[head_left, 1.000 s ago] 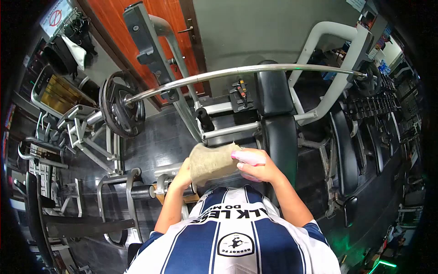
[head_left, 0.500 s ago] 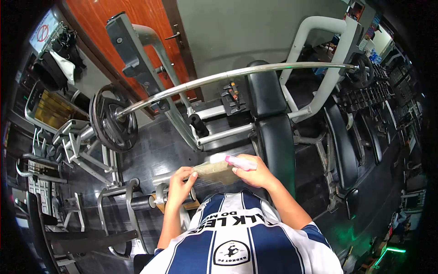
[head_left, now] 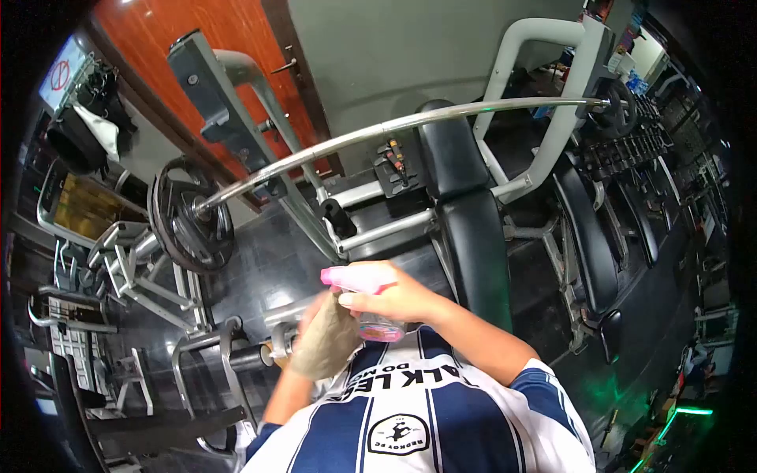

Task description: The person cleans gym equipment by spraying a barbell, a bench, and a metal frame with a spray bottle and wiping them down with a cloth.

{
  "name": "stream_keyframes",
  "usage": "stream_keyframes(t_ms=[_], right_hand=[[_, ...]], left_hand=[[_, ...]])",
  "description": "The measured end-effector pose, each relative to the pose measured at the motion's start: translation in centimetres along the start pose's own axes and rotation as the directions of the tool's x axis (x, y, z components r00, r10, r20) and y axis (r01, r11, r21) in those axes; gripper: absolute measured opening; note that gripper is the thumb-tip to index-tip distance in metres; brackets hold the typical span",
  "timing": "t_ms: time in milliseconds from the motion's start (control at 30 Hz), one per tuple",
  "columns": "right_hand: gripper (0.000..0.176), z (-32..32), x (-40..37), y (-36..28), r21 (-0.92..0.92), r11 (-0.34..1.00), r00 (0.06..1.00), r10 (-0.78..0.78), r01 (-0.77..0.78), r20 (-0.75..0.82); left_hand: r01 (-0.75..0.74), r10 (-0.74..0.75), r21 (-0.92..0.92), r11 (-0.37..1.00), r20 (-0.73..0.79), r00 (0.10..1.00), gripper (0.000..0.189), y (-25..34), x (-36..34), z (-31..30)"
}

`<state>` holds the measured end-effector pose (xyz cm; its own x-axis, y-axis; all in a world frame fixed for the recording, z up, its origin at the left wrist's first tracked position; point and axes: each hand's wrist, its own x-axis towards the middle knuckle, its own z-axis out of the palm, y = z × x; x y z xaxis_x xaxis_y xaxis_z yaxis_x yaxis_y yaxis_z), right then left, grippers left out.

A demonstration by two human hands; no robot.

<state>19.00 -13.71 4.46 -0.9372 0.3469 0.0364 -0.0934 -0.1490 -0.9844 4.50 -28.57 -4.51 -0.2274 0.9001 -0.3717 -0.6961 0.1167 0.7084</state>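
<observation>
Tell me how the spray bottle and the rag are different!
The spray bottle has bright pink parts and a see-through body, but the rag is a dull beige-grey.
The spray bottle keeps a firm shape with a nozzle on top, while the rag is floppy and bunched.
The spray bottle is gripped in the right hand, but the rag hangs over the left hand.
Both are in front of the striped shirt.
</observation>
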Motion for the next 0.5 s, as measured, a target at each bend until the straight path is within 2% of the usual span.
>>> stream_keyframes(t_ms=[33, 67, 100, 133, 167, 200, 267, 300, 333, 367, 400, 433, 467, 500], right_hand=[[0.038, -0.1, 0.6, 1.7, -0.09, 0.996, 1.0, 0.008, -0.009, -0.016], [0.038, -0.2, 0.5, 1.7, -0.14, 0.986, 0.995, 0.091, -0.094, -0.028], [0.038, -0.4, 0.1, 1.8, -0.185, 0.966, 0.984, 0.176, -0.18, -0.04], [0.038, -0.7, -0.2, 3.2, -0.189, 0.962, 0.98, 0.191, -0.199, -0.059], [0.038, -1.2, -0.4, 3.9, -0.179, 0.964, 0.979, 0.188, -0.198, -0.072], [0.037, -1.5, -0.7, 4.4, -0.254, 0.946, 0.979, 0.19, -0.203, -0.077], [0.038, -2.5, -1.2, 2.4, -0.437, 0.869, 0.972, 0.22, -0.232, -0.079], [0.038, -3.0, -1.4, 2.8, -0.441, 0.866, 0.971, 0.223, -0.237, -0.083], [0.037, -3.7, -1.2, 3.6, -0.582, 0.805, 0.992, 0.058, -0.113, -0.113], [0.035, -4.0, -1.0, 3.4, -0.708, 0.706, 0.987, -0.111, -0.001, -0.112], [0.036, -4.2, -1.2, 2.9, -0.686, 0.724, 0.985, -0.058, -0.071, -0.163], [0.036, -4.3, -1.1, 2.9, -0.688, 0.723, 0.985, -0.062, -0.069, -0.164], [0.036, -4.4, -1.1, 3.1, -0.684, 0.725, 0.982, -0.067, -0.074, -0.177], [0.037, -4.4, -1.2, 3.5, -0.68, 0.728, 0.979, -0.069, -0.082, -0.192]], left_hand=[[0.025, -0.03, 0.802, 0.597, -0.008, 1.0, 0.026, 1.8, -0.7, 5.6], [0.023, -0.045, 0.958, -0.285, -0.037, 0.998, 0.034, 3.9, -1.9, 10.4], [0.043, -0.143, 0.987, -0.156, -0.066, 0.987, 0.052, 1.6, -0.3, 7.9], [0.036, -0.152, 0.985, -0.168, -0.062, 0.986, 0.052, 0.3, 0.6, 6.1], [-0.095, -0.041, 0.994, -0.063, 0.093, 0.995, 0.051, -0.9, 1.0, 4.3], [-0.231, 0.083, 0.972, 0.038, 0.228, 0.97, 0.05, -2.2, 0.8, 2.6], [-0.518, 0.378, 0.834, 0.188, 0.425, 0.822, 0.048, -4.4, 1.0, 0.2], [-0.641, 0.325, 0.741, -0.2, 0.668, 0.67, 0.054, -3.9, 1.2, -2.0], [-0.433, 0.233, 0.613, 0.661, 0.382, 0.895, 0.059, -3.9, 1.8, -3.7], [0.122, -0.116, -0.006, 0.993, 0.253, 0.96, 0.064, -3.4, 1.9, -4.4], [0.12, -0.115, -0.005, 0.993, 0.253, 0.961, 0.064, -2.9, 1.9, -5.2], [-0.042, -0.051, 0.358, 0.933, 0.245, 0.968, 0.061, -1.8, 2.0, -5.0], [-0.19, 0.012, 0.666, 0.721, 0.262, 0.965, 0.058, -1.2, 2.2, -4.9], [-0.191, 0.011, 0.664, 0.723, 0.266, 0.964, 0.058, -2.0, 2.4, -5.6]])
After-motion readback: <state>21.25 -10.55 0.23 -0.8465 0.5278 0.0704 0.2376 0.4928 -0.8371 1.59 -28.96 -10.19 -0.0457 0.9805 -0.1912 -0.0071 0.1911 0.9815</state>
